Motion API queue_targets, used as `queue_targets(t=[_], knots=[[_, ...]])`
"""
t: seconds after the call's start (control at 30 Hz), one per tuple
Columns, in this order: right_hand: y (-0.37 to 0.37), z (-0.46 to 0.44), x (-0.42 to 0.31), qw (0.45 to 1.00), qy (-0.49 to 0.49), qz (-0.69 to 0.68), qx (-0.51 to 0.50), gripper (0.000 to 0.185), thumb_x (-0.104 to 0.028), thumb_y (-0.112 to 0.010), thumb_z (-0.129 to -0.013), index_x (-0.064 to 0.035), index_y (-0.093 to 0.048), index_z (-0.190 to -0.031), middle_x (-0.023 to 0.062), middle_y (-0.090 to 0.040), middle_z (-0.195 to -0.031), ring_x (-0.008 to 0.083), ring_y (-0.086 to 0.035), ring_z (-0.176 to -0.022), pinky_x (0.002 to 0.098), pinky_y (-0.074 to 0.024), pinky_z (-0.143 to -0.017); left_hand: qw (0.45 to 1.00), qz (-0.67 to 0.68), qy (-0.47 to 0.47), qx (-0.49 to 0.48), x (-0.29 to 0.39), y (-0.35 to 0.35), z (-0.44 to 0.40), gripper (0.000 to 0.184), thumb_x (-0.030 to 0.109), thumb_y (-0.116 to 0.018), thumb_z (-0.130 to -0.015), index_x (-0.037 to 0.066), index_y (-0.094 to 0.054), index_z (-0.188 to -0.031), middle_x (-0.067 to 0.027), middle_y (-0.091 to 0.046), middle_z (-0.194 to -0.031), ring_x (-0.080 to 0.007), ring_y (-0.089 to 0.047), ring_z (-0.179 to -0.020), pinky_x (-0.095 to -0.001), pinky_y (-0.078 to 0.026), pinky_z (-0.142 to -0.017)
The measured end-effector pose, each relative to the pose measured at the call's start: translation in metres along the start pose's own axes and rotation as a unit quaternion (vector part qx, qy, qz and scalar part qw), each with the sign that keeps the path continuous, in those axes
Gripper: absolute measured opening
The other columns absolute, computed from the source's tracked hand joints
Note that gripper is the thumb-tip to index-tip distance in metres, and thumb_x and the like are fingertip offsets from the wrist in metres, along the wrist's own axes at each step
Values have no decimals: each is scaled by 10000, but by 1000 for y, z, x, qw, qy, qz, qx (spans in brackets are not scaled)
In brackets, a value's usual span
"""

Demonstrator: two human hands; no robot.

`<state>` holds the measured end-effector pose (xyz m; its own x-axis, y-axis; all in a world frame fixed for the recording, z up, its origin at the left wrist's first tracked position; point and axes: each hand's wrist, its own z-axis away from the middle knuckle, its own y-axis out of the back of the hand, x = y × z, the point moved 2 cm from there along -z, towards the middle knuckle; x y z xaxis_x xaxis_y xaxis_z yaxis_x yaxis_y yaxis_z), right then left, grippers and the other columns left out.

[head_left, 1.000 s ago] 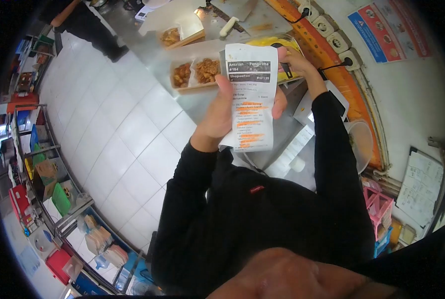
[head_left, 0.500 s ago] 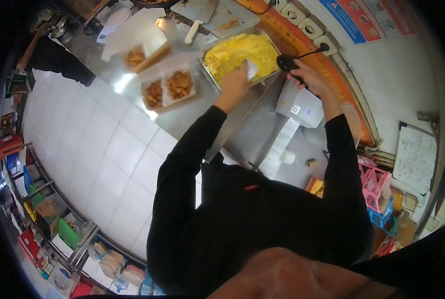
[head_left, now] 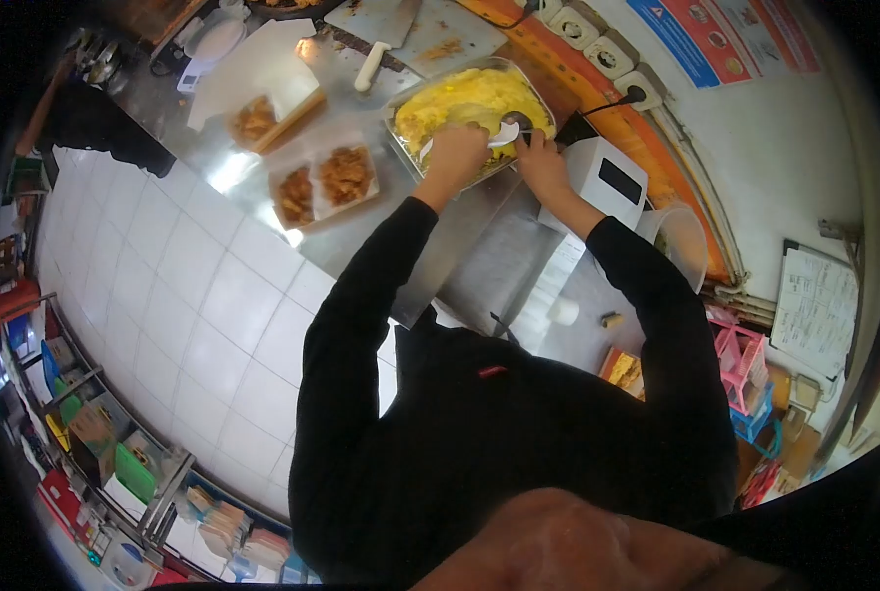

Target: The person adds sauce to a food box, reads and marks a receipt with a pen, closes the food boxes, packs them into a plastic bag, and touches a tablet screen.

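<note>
A metal tray (head_left: 392, 133) of yellow mashed food (head_left: 459, 98) lies ahead of me. My left hand (head_left: 456, 153) is closed at the tray's near side, on a white curved piece (head_left: 505, 135) that looks like a paper or plastic holder; its exact kind is unclear. My right hand (head_left: 541, 163) grips a black spoon (head_left: 517, 120), whose rounded head is against the white piece above the yellow food. Most of the spoon's handle is hidden. To the left, an open box (head_left: 326, 209) holds brown fried pieces (head_left: 346, 174) in two sections.
Another opened box (head_left: 287, 126) with fried pieces stands farther left. Beyond the tray are a white-handled knife (head_left: 372, 67) and metal boards (head_left: 450, 34). A white machine (head_left: 597, 182) sits by the right wall. A person in dark clothes (head_left: 100, 123) is at far left.
My right hand has brought the black spoon leftward from beside the tray to the white piece. My left hand has shifted slightly left, and the hands are now close together.
</note>
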<state>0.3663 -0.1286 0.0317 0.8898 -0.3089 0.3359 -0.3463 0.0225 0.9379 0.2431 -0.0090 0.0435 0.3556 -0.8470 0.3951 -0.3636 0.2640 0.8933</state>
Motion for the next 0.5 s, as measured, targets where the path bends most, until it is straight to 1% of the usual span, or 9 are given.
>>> queue_targets(t=[0.03,0.1,0.2,0.23,0.27,0.3,0.37,0.47,0.5], knots=[[1,1,0,1000,-23,2,-13,564,-101,-526,-832,-135,-431,-1388,172,-555,-920,308,-622,-708,376,-551,-608,1000,0,13,-1,-1,-2,1,219,273,-706,-738,79,-700,-839,-104,-664,-808,-285,-666,-726,-408,-519,-630],[4,-5,-3,993,-61,-81,-67,591,-78,-512,-831,-109,-389,-1408,195,-576,-922,342,-636,-696,400,-552,-641,999,0,37,-6,-3,-5,5,258,329,-690,-777,84,-701,-854,-92,-666,-812,-288,-667,-745,-411,-522,-651],[6,-14,-9,975,-89,-137,-149,598,-56,-480,-844,-32,-327,-1421,230,-624,-883,371,-659,-729,432,-551,-639,973,149,119,127,-3,0,44,203,286,-683,-808,89,-707,-856,-93,-664,-809,-268,-668,-743,-392,-509,-644],[6,-17,-9,969,-92,-145,-176,596,-51,-468,-851,0,-307,-1423,241,-642,-863,377,-666,-749,442,-551,-629,944,224,138,200,-2,-2,64,203,261,-675,-828,75,-691,-906,-86,-654,-788,-248,-659,-720,-362,-499,-629],[8,-18,-10,964,-89,-160,-192,594,-41,-472,-844,-12,-318,-1417,249,-639,-882,384,-659,-774,447,-543,-662,903,296,157,270,2,-4,84,208,237,-668,-849,60,-675,-956,-78,-643,-768,-228,-650,-697,-333,-490,-614],[13,-18,-10,958,-86,-175,-210,593,-31,-476,-836,-23,-329,-1411,257,-635,-902,391,-652,-800,451,-535,-695,836,403,250,277,10,-4,103,219,216,-672,-847,36,-642,-970,-84,-635,-793,-228,-645,-709,-336,-497,-631],[25,-16,-12,954,-46,-193,-223,566,-28,-481,-834,-25,-356,-1386,261,-635,-919,399,-641,-842,460,-521,-732,641,583,416,276,29,-9,130,259,172,-681,-845,-11,-577,-996,-97,-620,-843,-227,-634,-734,-343,-511,-665],[36,-13,-20,952,33,-216,-216,470,-48,-485,-855,-3,-410,-1317,245,-643,-907,396,-633,-883,465,-503,-743,554,605,471,323,22,-83,144,279,136,-676,-850,-30,-532,-1023,-66,-580,-833,-157,-598,-692,-330,-507,-612],[32,-15,-24,947,42,-232,-220,430,-56,-486,-865,0,-433,-1288,238,-644,-902,392,-631,-893,462,-499,-748,525,652,470,278,23,-75,138,261,137,-676,-849,-23,-542,-1006,-57,-581,-827,-145,-589,-680,-320,-499,-598]])
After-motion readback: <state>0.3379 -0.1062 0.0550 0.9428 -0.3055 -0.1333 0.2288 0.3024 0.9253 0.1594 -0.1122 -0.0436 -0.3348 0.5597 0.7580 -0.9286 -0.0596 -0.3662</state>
